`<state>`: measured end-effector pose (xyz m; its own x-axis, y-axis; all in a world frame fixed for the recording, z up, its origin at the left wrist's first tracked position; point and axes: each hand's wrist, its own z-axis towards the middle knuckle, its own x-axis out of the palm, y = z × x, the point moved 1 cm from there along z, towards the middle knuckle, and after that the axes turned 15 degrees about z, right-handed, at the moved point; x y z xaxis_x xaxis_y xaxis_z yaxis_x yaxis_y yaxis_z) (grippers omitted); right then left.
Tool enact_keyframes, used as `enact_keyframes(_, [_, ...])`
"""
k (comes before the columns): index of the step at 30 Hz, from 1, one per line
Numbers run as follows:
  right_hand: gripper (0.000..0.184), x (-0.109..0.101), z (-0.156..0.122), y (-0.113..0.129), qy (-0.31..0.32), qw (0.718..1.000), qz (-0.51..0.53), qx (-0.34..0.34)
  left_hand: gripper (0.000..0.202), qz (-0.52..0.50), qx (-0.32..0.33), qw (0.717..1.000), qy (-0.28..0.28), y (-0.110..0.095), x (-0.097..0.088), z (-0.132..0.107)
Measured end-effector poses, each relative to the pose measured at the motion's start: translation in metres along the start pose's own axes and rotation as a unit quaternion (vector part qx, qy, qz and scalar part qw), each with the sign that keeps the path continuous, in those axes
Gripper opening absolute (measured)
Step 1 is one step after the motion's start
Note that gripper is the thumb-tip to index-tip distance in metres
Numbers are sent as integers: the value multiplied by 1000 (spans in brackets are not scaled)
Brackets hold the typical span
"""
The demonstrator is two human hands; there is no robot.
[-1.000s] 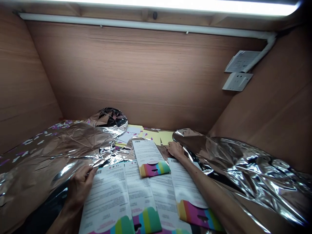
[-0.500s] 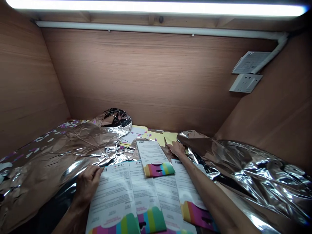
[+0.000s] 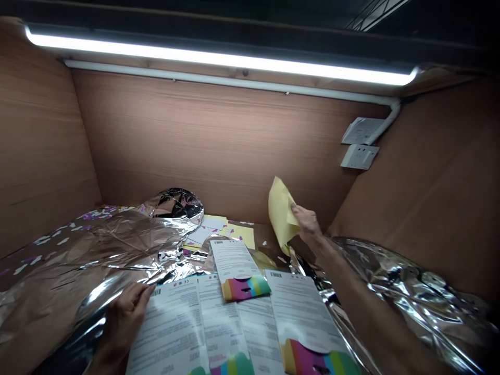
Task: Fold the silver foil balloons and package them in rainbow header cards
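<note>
My right hand (image 3: 308,224) is raised above the desk and pinches a yellow paper sheet (image 3: 280,213), which hangs curled in the air. My left hand (image 3: 124,317) rests at the lower left with its fingers curled on the edge of a white printed card (image 3: 172,328). Several such cards with rainbow-striped ends (image 3: 242,287) lie overlapping in front of me. More yellow sheets (image 3: 240,233) lie flat near the back wall.
Crumpled silver foil (image 3: 97,245) covers the left of the desk, and another foil heap (image 3: 414,291) fills the right. Wooden walls (image 3: 219,140) close in the desk on three sides. A wall socket (image 3: 359,156) sits at the right under a strip light (image 3: 219,57).
My right hand has lifted off the desk, taking a yellow sheet up with it. The foil on the right now lies lower. My left hand stays on the card.
</note>
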<state>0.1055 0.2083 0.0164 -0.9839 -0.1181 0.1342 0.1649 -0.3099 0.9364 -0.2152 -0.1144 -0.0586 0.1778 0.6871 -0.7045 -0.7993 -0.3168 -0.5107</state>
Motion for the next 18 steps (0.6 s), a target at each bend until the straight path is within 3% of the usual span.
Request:
enact_keyframes(4, [30, -10, -40, 56, 24, 986, 166, -17, 29, -94, -26, 995, 36, -12, -3, 4])
enact_keyframes(7, [27, -13, -81, 76, 56, 955, 288, 31, 42, -192, -57, 976, 88, -41, -10, 10])
enact_keyframes(11, [11, -13, -119, 68, 73, 887, 427, 161, 71, -325, -69, 933, 140, -83, -7, 22])
enact_keyframes(13, [12, -12, -130, 57, 87, 871, 446, 188, 78, -342, -57, 925, 153, -96, 2, 30])
enact_keyframes(16, [15, -10, -140, 42, 122, 870, 430, 209, 80, -327, -9, 928, 176, -108, 18, 44])
enact_keyframes(18, [18, -8, -144, 35, 137, 888, 388, 203, 80, -322, 3, 921, 221, -114, 25, 54])
